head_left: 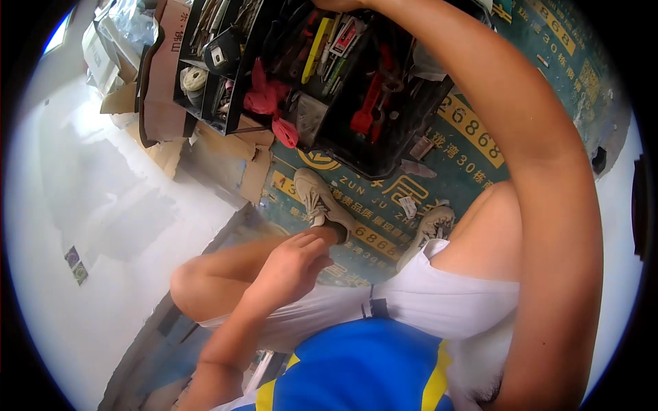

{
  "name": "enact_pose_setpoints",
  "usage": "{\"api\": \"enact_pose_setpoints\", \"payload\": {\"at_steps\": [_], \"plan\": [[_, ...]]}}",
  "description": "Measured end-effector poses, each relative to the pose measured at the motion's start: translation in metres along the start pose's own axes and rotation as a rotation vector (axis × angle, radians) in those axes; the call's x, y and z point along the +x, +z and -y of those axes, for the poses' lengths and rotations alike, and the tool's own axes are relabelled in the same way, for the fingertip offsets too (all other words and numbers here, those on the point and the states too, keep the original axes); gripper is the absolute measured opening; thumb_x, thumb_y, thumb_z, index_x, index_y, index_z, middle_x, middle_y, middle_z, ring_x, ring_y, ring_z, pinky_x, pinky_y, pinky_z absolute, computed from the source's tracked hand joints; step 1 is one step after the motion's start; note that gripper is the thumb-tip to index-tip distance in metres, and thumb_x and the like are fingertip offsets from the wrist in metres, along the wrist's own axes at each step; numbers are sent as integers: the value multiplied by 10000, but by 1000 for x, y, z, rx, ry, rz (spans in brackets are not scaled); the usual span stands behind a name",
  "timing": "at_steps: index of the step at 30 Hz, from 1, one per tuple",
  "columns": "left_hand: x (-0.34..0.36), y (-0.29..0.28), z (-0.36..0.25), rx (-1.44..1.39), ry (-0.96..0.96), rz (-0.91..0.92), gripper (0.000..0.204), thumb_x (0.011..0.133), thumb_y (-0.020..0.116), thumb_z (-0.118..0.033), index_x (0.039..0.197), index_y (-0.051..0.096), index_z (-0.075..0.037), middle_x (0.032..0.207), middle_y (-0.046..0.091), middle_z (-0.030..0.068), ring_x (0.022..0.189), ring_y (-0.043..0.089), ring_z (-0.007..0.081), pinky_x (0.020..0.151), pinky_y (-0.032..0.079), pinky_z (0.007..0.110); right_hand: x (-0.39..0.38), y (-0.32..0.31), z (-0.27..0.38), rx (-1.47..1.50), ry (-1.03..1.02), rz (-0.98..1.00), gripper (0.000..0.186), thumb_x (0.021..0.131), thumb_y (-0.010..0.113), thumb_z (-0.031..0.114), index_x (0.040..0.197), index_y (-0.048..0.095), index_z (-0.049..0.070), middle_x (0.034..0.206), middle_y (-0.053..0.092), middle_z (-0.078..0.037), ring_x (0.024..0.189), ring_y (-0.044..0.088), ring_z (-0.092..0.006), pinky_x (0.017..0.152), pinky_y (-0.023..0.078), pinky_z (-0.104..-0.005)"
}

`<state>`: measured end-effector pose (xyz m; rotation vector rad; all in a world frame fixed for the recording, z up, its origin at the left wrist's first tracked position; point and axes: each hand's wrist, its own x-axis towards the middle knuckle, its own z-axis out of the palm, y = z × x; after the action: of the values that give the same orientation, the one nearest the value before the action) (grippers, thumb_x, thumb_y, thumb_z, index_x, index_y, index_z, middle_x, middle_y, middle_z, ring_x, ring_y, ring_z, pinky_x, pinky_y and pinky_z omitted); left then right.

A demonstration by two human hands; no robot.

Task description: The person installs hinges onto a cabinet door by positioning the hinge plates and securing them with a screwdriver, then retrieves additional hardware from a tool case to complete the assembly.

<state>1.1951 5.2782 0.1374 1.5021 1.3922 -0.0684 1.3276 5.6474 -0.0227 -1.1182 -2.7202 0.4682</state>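
My left hand hovers over my bent leg, near the shoe, with its fingers curled in. Nothing shows sticking out of it, though its palm is turned from view. Across the right side my right arm reaches up to the open black toolbox. Only the edge of my right hand shows at the top rim, its fingers cut off. Below that hand, the toolbox holds a yellow utility knife, several pens, and a red-handled tool. A pink plastic bag is bunched on its left part.
Left trays hold a black tape measure, a pale roll and several drill bits. Beside them stands a cardboard box. Green printed sheeting covers the floor around my shoes. A white wall rises at left.
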Motion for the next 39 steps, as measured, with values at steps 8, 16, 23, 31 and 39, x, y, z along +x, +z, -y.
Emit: {"api": "enact_pose_setpoints", "payload": {"at_steps": [8, 16, 23, 31, 39], "plan": [[-8, 13, 14, -23, -62, -13, 116, 800, 663, -11, 821, 551, 8, 813, 588, 170, 836, 575, 389, 738, 475, 437, -3, -29, 3, -5, 52, 64, 645, 776, 708, 366, 1325, 563, 60, 1397, 486, -208, 1339, 396, -382, 1092, 342, -506], [-16, 8, 5, -5, -29, -46, 112, 800, 670, -33, 823, 564, -8, 814, 595, 153, 838, 585, 361, 733, 481, 432, 9, -25, -11, 128, -92, -59, 453, 801, 679, 242, 1215, 634, 66, 1398, 481, -219, 1305, 431, -407, 1080, 368, -480], [-28, 9, 4, 43, -8, -60, 123, 804, 680, -60, 806, 561, -27, 795, 576, 118, 825, 581, 324, 719, 484, 412, 6, -21, 4, -8, -32, 68, 417, 880, 602, 283, 1257, 618, 105, 1422, 465, -226, 1369, 366, -404, 1132, 271, -559], [-33, 9, -3, 54, -19, -20, 119, 803, 684, -69, 794, 570, -34, 780, 573, 106, 799, 567, 306, 719, 479, 400, 12, -22, 5, 38, 22, 48, 525, 817, 673, 266, 1290, 575, 58, 1356, 500, -243, 1273, 463, -405, 1098, 356, -482], [-39, 15, 1, 12, -71, -70, 102, 783, 684, -52, 802, 586, -34, 784, 578, 115, 803, 566, 316, 732, 479, 404, 23, -10, -16, 107, 33, -160, 559, 750, 734, 216, 1263, 593, 42, 1316, 511, -268, 1243, 469, -429, 1073, 389, -468]]}}
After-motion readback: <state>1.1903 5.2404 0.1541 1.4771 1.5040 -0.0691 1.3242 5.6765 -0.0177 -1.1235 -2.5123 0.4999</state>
